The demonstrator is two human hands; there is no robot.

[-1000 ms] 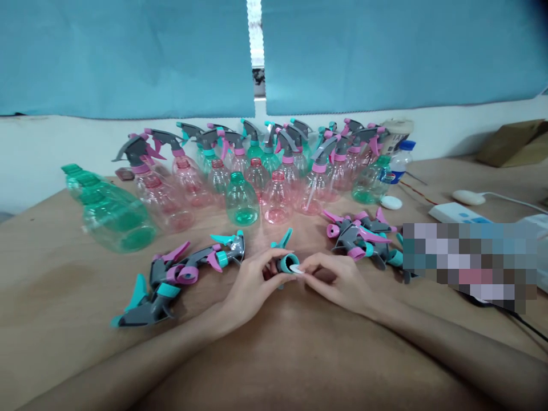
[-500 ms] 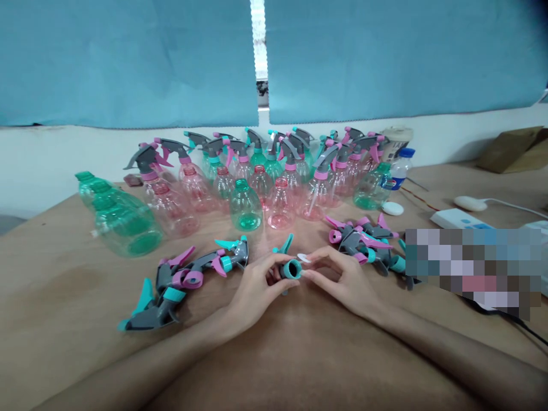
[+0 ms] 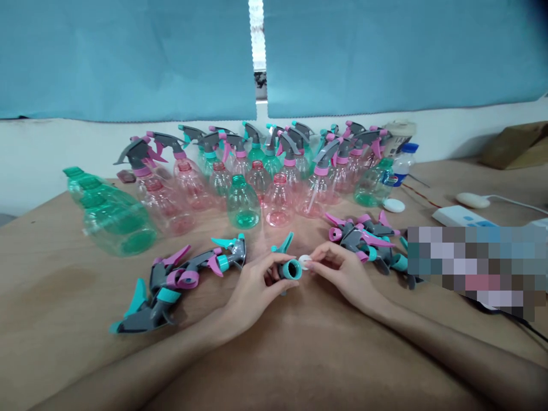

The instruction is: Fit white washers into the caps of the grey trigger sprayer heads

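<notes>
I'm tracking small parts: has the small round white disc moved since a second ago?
Yes: judged against the open clear pink plastic bottle behind it, the white disc in the right hand has shifted slightly right.

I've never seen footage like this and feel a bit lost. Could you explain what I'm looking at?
There's no machine here: these are a person's bare hands, seen by a camera worn on their head, looking forward and down. The left hand holds a teal-and-grey trigger sprayer head, its round collar opening facing the right hand, which pinches a small white disc. On the brown table, loose sprayer heads lie to both sides. Farther back are see-through green and pink bottles, many topped with sprayers.
</notes>
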